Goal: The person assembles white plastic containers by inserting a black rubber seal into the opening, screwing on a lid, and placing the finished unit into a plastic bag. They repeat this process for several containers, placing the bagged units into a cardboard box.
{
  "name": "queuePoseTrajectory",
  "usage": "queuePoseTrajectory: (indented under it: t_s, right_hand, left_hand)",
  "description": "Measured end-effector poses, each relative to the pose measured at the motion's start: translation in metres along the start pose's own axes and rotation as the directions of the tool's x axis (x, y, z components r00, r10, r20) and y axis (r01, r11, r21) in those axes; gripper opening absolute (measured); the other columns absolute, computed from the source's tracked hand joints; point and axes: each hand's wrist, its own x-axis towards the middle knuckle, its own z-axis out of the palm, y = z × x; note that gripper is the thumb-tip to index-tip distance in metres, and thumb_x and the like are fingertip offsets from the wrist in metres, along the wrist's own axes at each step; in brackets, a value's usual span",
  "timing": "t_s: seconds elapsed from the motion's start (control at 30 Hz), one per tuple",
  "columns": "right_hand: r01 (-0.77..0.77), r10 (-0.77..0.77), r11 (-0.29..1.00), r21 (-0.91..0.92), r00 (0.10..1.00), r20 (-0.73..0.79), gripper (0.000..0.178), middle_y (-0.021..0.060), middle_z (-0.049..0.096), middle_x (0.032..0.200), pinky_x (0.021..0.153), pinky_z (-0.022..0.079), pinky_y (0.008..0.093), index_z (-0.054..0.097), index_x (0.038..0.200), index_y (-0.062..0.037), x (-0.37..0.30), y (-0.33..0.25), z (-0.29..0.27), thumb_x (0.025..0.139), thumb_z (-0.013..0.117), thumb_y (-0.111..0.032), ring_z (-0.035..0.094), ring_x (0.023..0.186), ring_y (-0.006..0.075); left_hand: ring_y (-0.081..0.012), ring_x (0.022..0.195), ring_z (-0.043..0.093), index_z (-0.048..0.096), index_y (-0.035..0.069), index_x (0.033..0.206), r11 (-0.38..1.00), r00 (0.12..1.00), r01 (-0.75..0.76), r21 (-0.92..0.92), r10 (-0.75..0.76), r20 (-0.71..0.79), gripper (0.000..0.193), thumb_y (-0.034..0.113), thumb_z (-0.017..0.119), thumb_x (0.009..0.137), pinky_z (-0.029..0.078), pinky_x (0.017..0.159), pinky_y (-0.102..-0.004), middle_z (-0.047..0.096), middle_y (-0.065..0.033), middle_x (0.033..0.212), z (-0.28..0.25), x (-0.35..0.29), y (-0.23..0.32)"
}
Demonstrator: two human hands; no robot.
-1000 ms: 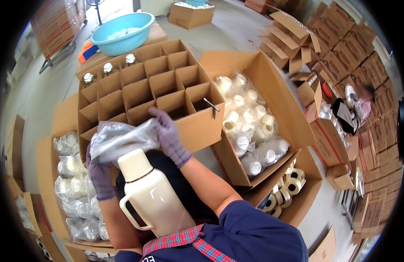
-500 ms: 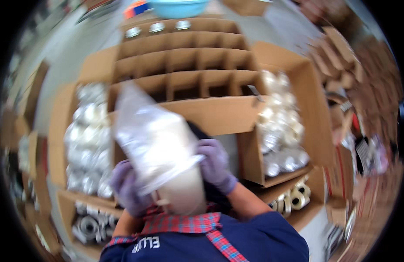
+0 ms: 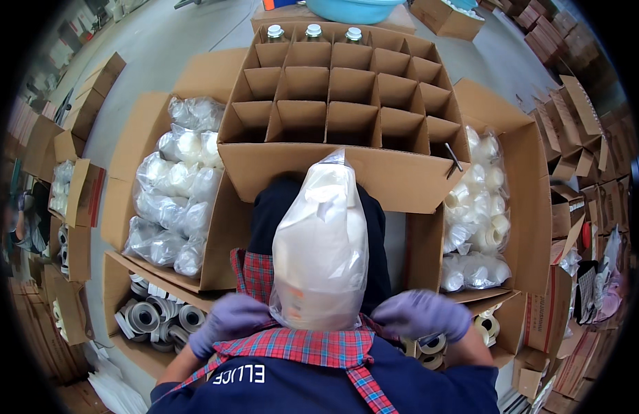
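A clear plastic bag [image 3: 319, 241] covers a tall, whitish, rounded item between my legs, its crumpled tip pointing away from me. The item's exact kind is blurred by the plastic; faint orange marks show low down. My left hand [image 3: 230, 321], in a purple glove, is beside the bag's lower left, fingers stretched toward it; contact cannot be made out. My right hand [image 3: 430, 314], also gloved, is off the bag's lower right with loosely spread, slightly blurred fingers. Ahead stands a divided carton [image 3: 333, 169] with three white-capped bottles [image 3: 312, 32] in its far row.
Cartons of bagged white pieces flank me on the left [image 3: 173, 186] and right [image 3: 477, 207]. Lower boxes hold grey ring-shaped parts [image 3: 143, 317] and cream ones [image 3: 485, 324]. A thin metal rod [image 3: 454, 157] sticks up at the divided carton's near right corner. Behind it is a blue basin [image 3: 354, 10].
Both hands have moved away from the bag's sides and down. The bag, tilted left before, now stands straighter between my legs. The view has shifted and sharpened.
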Motion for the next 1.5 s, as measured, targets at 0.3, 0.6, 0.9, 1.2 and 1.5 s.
queuePoseTrajectory:
  t_s: [0.3, 0.6, 0.9, 1.2, 1.5]
  right_hand:
    - [0.228, -0.628, 0.595, -0.771, 0.731, -0.269, 0.026, 0.0022, 0.059, 0.097, 0.096, 0.047, 0.045, 0.065, 0.095, -0.0215, 0.144, -0.056, -0.082, 0.071, 0.074, -0.022, 0.058, 0.104, 0.0248]
    - [-0.195, -0.221, 0.922, -0.335, 0.446, -0.867, 0.047, 0.0096, 0.061, 0.088, 0.077, 0.05, 0.0408, 0.07, 0.12, -0.0078, -0.079, 0.033, -0.026, 0.074, 0.066, -0.02, 0.06, 0.085, 0.0298]
    - [-0.299, 0.006, 0.952, -0.057, 0.206, -0.979, 0.049, 0.0115, 0.06, 0.077, 0.071, 0.05, 0.0422, 0.073, 0.11, -0.0045, -0.079, 0.017, 0.013, 0.068, 0.065, -0.029, 0.056, 0.07, 0.0312]
    - [0.117, -0.542, 0.792, -0.599, 0.585, -0.603, 0.04, 0.0233, 0.067, 0.099, 0.077, 0.051, 0.0482, 0.066, 0.113, 0.0031, 0.053, -0.087, -0.072, 0.074, 0.075, -0.005, 0.063, 0.086, 0.0432]
    - [0.319, -0.629, 0.747, -0.583, 0.056, -0.775, 0.031, 0.0215, 0.07, 0.105, 0.089, 0.053, 0.0493, 0.067, 0.113, 0.0043, 0.101, -0.163, -0.125, 0.084, 0.072, -0.007, 0.066, 0.097, 0.0387]
  left_hand:
    - [-0.0412, 0.123, 0.05, 0.046, -0.003, 0.137, 0.935, 0.894, 0.351, 0.055, -0.317, -0.317, 0.081, 0.032, 0.085, 0.075, 0.042, 0.105, -0.0499, 0.049, -0.0257, 0.135, 0.07, 0.081, -0.015]
    - [-0.0398, 0.111, 0.064, 0.062, 0.007, 0.128, 0.982, 0.964, 0.15, 0.114, -0.171, 0.202, 0.062, 0.027, 0.086, 0.075, 0.052, 0.094, -0.049, 0.062, -0.0232, 0.127, 0.076, 0.082, -0.027]
    - [-0.0414, 0.11, 0.062, 0.069, 0.0, 0.11, 0.981, 0.965, -0.073, 0.181, 0.116, -0.237, 0.04, 0.011, 0.079, 0.073, 0.05, 0.097, -0.0479, 0.063, -0.0248, 0.121, 0.0, 0.222, 0.048]
    - [-0.0302, 0.083, 0.067, 0.029, 0.004, 0.155, 0.929, 0.999, 0.047, 0.368, -0.039, -0.03, 0.07, 0.018, 0.055, 0.091, 0.055, 0.067, -0.0407, 0.06, -0.0172, 0.105, -0.044, 0.209, 0.108]
    - [-0.0161, 0.08, 0.062, 0.065, 0.004, 0.113, 0.771, 0.454, 0.624, -0.126, -0.49, -0.744, 0.031, 0.019, 0.074, 0.088, 0.052, 0.072, -0.0324, 0.067, -0.008, 0.09, -0.17, 0.04, -0.016]
